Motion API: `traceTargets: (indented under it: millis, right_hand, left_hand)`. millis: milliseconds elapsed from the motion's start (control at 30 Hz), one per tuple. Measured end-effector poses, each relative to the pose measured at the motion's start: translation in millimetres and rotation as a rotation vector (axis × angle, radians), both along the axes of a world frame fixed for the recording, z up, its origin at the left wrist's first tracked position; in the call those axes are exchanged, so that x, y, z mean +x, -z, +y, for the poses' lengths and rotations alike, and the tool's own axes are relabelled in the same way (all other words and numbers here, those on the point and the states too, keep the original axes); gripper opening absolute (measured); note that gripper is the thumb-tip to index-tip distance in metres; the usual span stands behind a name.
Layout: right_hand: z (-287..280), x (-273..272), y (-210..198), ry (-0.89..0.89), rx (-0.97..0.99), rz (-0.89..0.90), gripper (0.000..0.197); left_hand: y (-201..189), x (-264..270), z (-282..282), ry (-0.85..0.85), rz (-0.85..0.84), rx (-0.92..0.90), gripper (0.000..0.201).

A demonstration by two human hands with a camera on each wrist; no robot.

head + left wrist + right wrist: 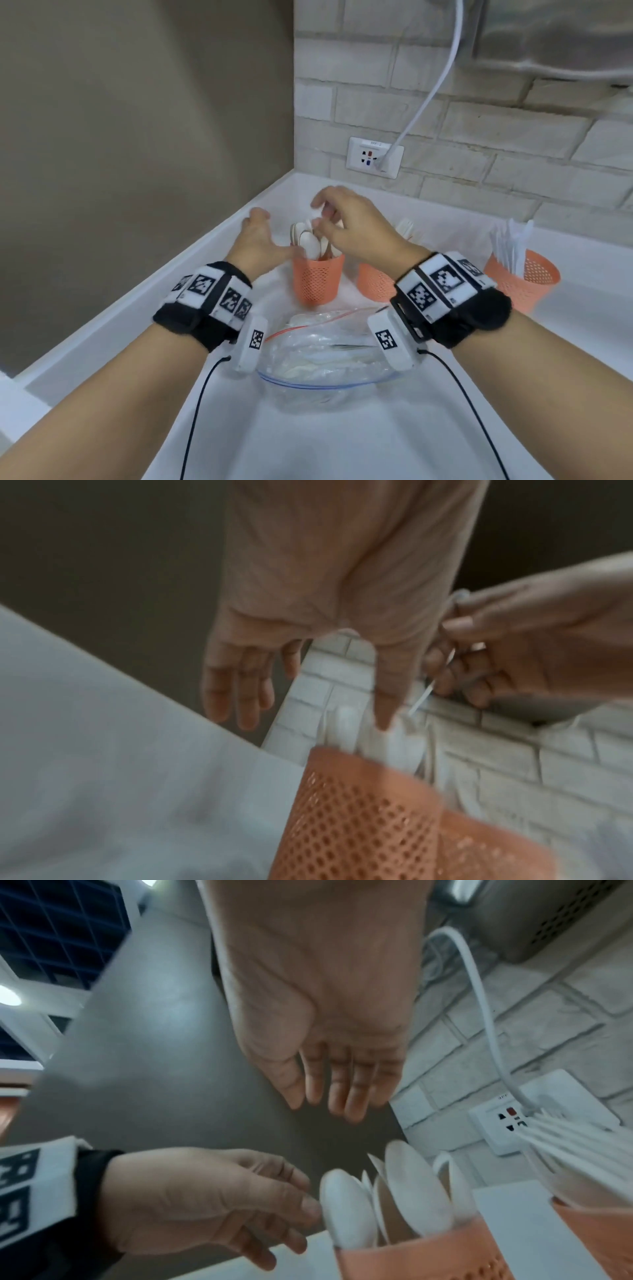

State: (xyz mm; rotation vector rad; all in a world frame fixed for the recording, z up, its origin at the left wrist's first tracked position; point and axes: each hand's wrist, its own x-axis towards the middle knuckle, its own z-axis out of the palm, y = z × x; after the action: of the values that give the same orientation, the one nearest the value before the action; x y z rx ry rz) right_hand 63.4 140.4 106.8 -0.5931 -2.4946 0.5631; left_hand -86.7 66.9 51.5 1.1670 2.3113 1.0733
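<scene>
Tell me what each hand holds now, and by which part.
Left hand: nothing, open beside the cup. Right hand: perhaps pinching a spoon by its handle; too blurred to tell.

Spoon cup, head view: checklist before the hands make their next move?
1. Orange spoon cup upright: ok.
2. White plastic spoons standing bowl-up in it: ok.
3. Left hand steadying the cup: not ok. It is open beside the rim; cannot tell if the thumb touches.
4. Right hand free: ok. It is above the spoons, fingers straight, nothing held in the right wrist view.
5. Zip bag mouth open: cannot tell. It lies in front of the cup, between the wrists.
6. Fork cup apart from the spoon cup: ok.
</scene>
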Motion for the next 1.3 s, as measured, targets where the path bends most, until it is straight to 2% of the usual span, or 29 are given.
traceTargets:
  millis: [67, 100, 167, 200, 267, 333, 400, 467, 567, 700, 833, 1067, 1300]
  right_hand:
    - [-11.3, 17.9, 0.9, -0.117, -0.118, -0.096, 0.009]
    - [-17.2, 26.9, 4.9, -0.177, -0.168, -0.199, 0.009]
    - [-28.1, 43.1, 19.8, -0.267, -0.245, -0.455, 0.021]
    - [-31.1, 48.9, 33.1, -0.278, -0.228, -0.571, 0.026]
    - [-34.7, 57.7, 57.3, -0.222, -0.083, -0.697, 0.023]
    - [-37.5, 66.0, 75.2, -0.140, 0.022, -0.726, 0.014]
    - [-41.2, 72.8, 86.0, -0.167, 0.001, -0.778, 0.050]
    - [-48.1, 76.4, 92.0, -0.178, -0.012, -0.829, 0.072]
    - [-59.7, 78.1, 97.7, -0.139, 0.098, -0.834, 0.068]
    - [-69.4, 73.3, 104.3, -0.107, 0.219, -0.828, 0.063]
    - [-73.7, 69.7, 104.1, -0.104, 0.163, -0.814, 0.056]
    - [-79.8, 76.8, 107.2, -0.152, 0.166, -0.790, 0.055]
    - [-80.7, 84.1, 111.8, -0.067, 0.149, -0.755, 0.047]
  left_hand:
    - [-8.6, 3.6, -17.6, 0.017, 0.183, 0.125, 0.037]
    - [-12.5, 8.6, -26.6, 0.124, 0.230, 0.141, 0.023]
    - [-15.9, 25.8, -44.2, 0.457, 0.201, 0.015, 0.011]
    - [-11.1, 33.5, -51.2, 0.611, 0.167, -0.092, 0.012]
    - [4.1, 48.2, -60.3, 0.731, 0.156, -0.307, 0.012]
    - [18.2, 56.4, -66.0, 0.661, 0.239, -0.486, 0.030]
    - [23.7, 62.3, -70.9, 0.545, 0.284, -0.594, 0.055]
    - [20.3, 66.8, -76.9, 0.511, 0.262, -0.618, 0.086]
    - [21.2, 68.0, -83.4, 0.500, 0.167, -0.600, 0.105]
    - [25.8, 68.5, -91.5, 0.425, -0.034, -0.402, 0.106]
    - [29.6, 66.0, -94.1, 0.362, -0.326, -0.202, 0.099]
    - [31.9, 64.5, -100.7, 0.290, -0.479, -0.017, 0.091]
    - [33.7, 56.9, -106.3, 0.303, -0.555, -0.016, 0.063]
